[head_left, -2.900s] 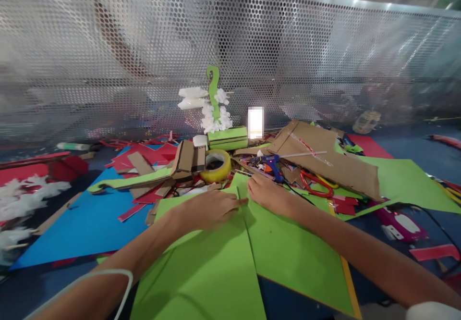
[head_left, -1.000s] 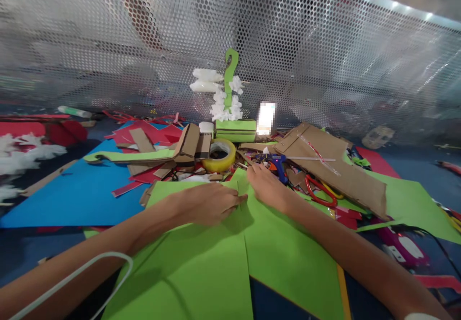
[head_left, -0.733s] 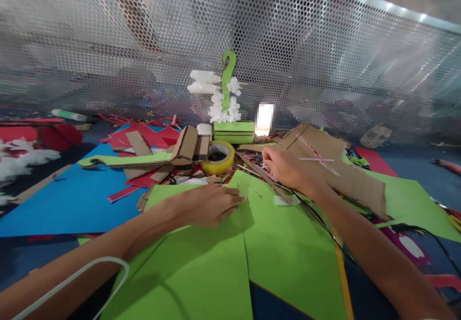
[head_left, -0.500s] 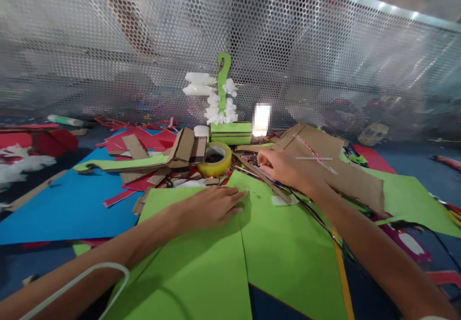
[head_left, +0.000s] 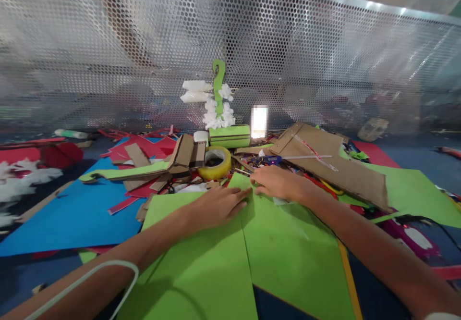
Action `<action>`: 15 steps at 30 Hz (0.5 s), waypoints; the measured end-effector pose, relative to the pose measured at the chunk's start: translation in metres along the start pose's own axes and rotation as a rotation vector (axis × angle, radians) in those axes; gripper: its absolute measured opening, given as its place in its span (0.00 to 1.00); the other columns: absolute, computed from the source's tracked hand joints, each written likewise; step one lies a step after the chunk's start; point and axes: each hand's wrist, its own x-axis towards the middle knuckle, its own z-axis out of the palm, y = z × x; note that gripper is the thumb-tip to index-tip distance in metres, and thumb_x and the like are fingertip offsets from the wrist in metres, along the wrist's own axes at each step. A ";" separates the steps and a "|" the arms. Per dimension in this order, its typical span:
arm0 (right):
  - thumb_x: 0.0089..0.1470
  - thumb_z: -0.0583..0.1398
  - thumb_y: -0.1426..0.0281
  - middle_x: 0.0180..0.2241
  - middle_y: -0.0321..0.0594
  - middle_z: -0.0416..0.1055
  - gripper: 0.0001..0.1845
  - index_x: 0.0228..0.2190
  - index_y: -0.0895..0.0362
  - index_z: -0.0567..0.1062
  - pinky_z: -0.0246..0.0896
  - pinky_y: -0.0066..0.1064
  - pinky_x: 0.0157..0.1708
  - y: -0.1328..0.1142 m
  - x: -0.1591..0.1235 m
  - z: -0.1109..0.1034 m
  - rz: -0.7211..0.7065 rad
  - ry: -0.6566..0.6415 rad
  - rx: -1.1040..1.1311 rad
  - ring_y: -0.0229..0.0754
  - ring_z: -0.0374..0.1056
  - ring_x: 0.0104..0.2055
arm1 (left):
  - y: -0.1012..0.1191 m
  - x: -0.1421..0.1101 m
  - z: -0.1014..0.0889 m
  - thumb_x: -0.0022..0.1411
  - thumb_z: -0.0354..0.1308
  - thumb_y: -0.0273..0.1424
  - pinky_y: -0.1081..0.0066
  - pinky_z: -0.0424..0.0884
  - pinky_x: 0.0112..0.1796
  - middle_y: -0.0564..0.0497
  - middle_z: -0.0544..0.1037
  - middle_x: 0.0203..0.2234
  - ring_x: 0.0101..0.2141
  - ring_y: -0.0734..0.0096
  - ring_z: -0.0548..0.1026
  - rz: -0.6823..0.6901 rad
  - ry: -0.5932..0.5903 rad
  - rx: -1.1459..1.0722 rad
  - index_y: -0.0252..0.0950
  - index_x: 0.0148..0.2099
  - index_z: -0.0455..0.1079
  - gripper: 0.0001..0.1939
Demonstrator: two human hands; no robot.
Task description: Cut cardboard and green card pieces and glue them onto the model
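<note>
Two light green sheets (head_left: 194,276) meet edge to edge in front of me. My left hand (head_left: 219,205) lies flat on the left sheet, fingers stretched toward the seam. My right hand (head_left: 275,181) rests at the top of the right green sheet (head_left: 295,267), its fingers slightly bent and apart, close to the left fingertips. I see nothing held in either hand, though the right palm is hidden. Just beyond the right hand lies a blue tool (head_left: 268,160) among scraps. A yellow tape roll (head_left: 216,163) lies behind the sheets.
A green-topped cardboard piece with a curled end (head_left: 126,172) lies left over blue sheet (head_left: 82,214) and red scraps. Brown cardboard (head_left: 324,166) lies right. A green curled stand with white tufts (head_left: 219,94) and a bright screen (head_left: 259,122) stand before a perforated metal panel (head_left: 324,46).
My right hand has moved from the scraps down and left onto the green sheet, uncovering the blue tool. The dark cable and cardboard strip beside it no longer show there. My left hand stays.
</note>
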 end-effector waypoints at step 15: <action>0.62 0.60 0.79 0.45 0.52 0.79 0.12 0.43 0.63 0.82 0.62 0.31 0.38 -0.019 -0.007 -0.008 -0.066 -0.142 -0.091 0.49 0.76 0.46 | -0.016 0.025 0.016 0.66 0.57 0.29 0.69 0.66 0.34 0.51 0.84 0.38 0.36 0.62 0.80 -0.212 0.119 -0.286 0.41 0.43 0.77 0.08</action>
